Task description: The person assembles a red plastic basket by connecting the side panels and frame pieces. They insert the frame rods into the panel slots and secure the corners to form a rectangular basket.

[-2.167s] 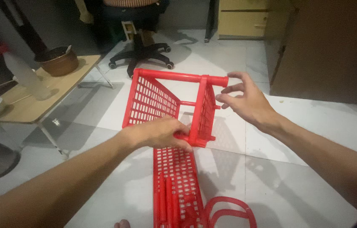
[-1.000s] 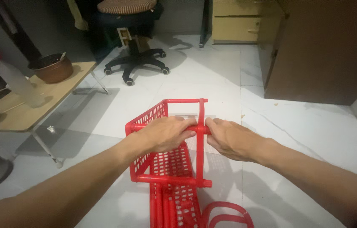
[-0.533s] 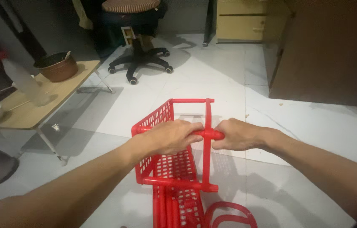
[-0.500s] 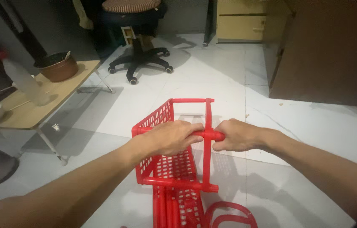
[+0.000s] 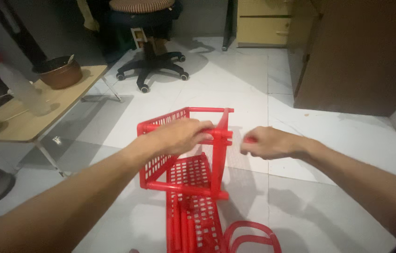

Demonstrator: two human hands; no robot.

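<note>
The red plastic basket frame (image 5: 186,159) stands on the white tiled floor (image 5: 329,187), its perforated side panel upright and a flat perforated panel (image 5: 193,220) lying at 6 o'clock of it. The left hand (image 5: 181,136) is closed over the frame's top rail. The right hand (image 5: 266,143), at 3 o'clock and just apart from the frame, is closed on a small red piece (image 5: 249,139). Open floor extends at 3 o'clock. A low wooden surface (image 5: 34,117) lies at 9 o'clock, a wheeled chair (image 5: 148,70) at 12 o'clock, and a brown cabinet (image 5: 362,56) at 2 o'clock.
</note>
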